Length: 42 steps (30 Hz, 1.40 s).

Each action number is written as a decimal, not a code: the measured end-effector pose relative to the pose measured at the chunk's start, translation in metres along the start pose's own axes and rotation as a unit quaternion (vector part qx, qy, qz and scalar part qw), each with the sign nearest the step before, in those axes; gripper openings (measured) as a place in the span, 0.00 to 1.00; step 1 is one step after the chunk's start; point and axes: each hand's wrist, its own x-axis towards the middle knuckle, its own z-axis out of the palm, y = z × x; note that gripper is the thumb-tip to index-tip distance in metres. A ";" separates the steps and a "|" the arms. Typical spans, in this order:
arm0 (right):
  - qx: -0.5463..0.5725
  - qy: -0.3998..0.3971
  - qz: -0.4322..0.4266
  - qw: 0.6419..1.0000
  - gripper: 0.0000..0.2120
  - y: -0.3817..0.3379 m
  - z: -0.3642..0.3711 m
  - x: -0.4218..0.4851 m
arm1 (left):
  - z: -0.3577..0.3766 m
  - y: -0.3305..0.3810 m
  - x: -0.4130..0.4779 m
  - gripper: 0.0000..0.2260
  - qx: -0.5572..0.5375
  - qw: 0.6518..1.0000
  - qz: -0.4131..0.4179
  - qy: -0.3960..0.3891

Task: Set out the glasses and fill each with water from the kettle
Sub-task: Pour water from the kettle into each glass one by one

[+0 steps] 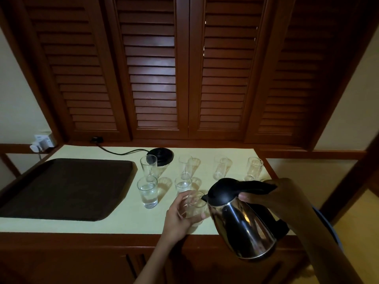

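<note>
My right hand grips the black handle of a steel kettle, which is tilted left with its spout over a clear glass. My left hand is wrapped around that glass near the counter's front edge. To its left stands a glass holding water. A second glass with some water stands just behind the held one. Several more glasses stand in a row at the back, such as a tall glass and an end glass.
A dark brown tray lies on the left of the pale counter. The kettle's black base sits at the back with its cord running to a wall socket. Louvred wooden shutters rise behind.
</note>
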 end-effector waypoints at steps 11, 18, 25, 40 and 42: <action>-0.023 -0.005 0.003 1.000 0.14 0.004 0.000 0.001 | 0.002 0.002 0.000 0.31 -0.005 1.000 -0.001 0.000; -0.013 -0.003 -0.001 1.000 0.14 0.006 -0.002 -0.002 | 0.004 -0.003 0.000 0.32 -0.020 1.000 -0.007 0.002; -0.007 -0.006 -0.002 1.000 0.13 0.004 -0.004 -0.001 | 0.004 -0.003 0.002 0.31 -0.006 1.000 -0.006 0.000; -0.018 -0.016 -0.001 1.000 0.15 0.011 -0.008 0.007 | 0.007 -0.005 0.002 0.31 -0.012 1.000 -0.023 -0.009; -0.023 -0.016 0.001 1.000 0.16 0.011 -0.009 0.008 | 0.007 -0.005 0.002 0.31 -0.011 1.000 -0.026 -0.009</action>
